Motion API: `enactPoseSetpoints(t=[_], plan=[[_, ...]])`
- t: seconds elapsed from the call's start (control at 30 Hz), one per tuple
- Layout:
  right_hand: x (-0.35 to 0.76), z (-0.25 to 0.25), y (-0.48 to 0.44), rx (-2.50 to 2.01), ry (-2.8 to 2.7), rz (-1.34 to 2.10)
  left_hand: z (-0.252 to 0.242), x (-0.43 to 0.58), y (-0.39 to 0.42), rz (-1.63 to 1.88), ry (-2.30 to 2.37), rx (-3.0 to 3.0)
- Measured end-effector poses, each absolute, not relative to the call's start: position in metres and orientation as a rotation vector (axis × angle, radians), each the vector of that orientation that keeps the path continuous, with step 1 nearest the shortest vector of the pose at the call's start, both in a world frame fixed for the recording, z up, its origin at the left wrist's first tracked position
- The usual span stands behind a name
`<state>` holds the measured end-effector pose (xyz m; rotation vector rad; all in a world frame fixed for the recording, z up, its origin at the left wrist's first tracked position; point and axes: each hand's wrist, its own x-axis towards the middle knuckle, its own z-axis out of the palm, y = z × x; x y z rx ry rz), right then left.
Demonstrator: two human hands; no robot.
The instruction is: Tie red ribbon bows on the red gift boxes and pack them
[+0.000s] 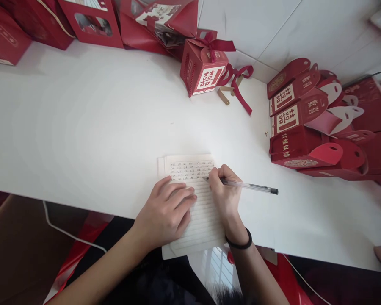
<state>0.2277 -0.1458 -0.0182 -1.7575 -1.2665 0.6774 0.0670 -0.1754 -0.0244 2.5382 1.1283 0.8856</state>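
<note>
A lined notebook point(203, 220) lies at the front edge of the white table, with rows of small handwritten numbers across its upper lines. My left hand point(169, 207) rests on its left side, fingers stretched out over the page. In my right hand point(226, 190) is a pen point(250, 186) with a clear barrel and a black end, gripped between thumb and fingers. Its tip meets the paper at the lowest written row. A black band circles my right wrist.
On the white table point(82, 127), a red gift box point(205, 70) with a bow stands at the back beside loose dark red ribbon point(241, 93). Several red boxes point(305, 118) are grouped at the right. More red bags point(92, 25) line the back left.
</note>
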Motion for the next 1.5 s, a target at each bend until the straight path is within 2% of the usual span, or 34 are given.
enactPoseSetpoints(t=[1.0,1.5], plan=[[0.2267,-0.0156,-0.1432,-1.766,-1.310,0.589,-0.0257,0.0668,-0.1771,0.881,1.125,2.525],[0.2310,-0.0159,-0.1496,-1.555,-1.077,0.768,-0.0248,0.0683,-0.1785,0.973,1.145,2.368]])
